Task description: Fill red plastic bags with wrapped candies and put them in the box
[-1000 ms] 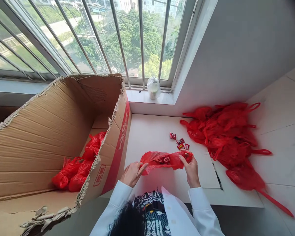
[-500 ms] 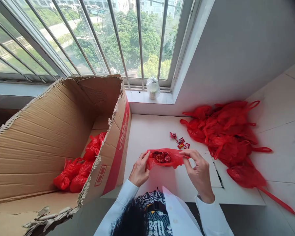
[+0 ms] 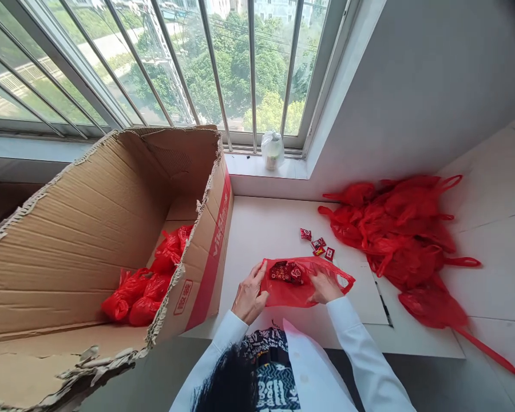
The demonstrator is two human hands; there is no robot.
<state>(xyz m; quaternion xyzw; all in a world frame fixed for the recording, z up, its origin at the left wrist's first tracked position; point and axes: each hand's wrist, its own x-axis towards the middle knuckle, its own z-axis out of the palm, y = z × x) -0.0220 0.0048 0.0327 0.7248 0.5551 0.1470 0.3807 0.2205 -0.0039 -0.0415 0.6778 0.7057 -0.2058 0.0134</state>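
Observation:
A thin red plastic bag (image 3: 289,296) lies in front of me on the white tabletop, with dark red printed packets (image 3: 285,272) inside. My left hand (image 3: 251,294) pinches the bag's left end between fingers and thumb. From the right, my right hand (image 3: 325,285) reaches into the mouth of the bag. Its thumb and fingers look apart, partly veiled by the red film, and I see nothing held in them. Just beyond the bag are several small wrapped candies (image 3: 319,244) in red wrappers.
At left stands a big torn-edged cardboard box (image 3: 206,240) holding several tied red bags (image 3: 143,297). A heap of red plastic bags (image 3: 405,229) lies at right, near a black pen (image 3: 385,309) and a white sheet (image 3: 364,303). A small white bagged item (image 3: 273,151) sits on the windowsill.
My right hand has gone from holding the bag's right edge to inside the bag. The bag is now spread wider and flatter, its right handle loop showing. The view has shifted slightly.

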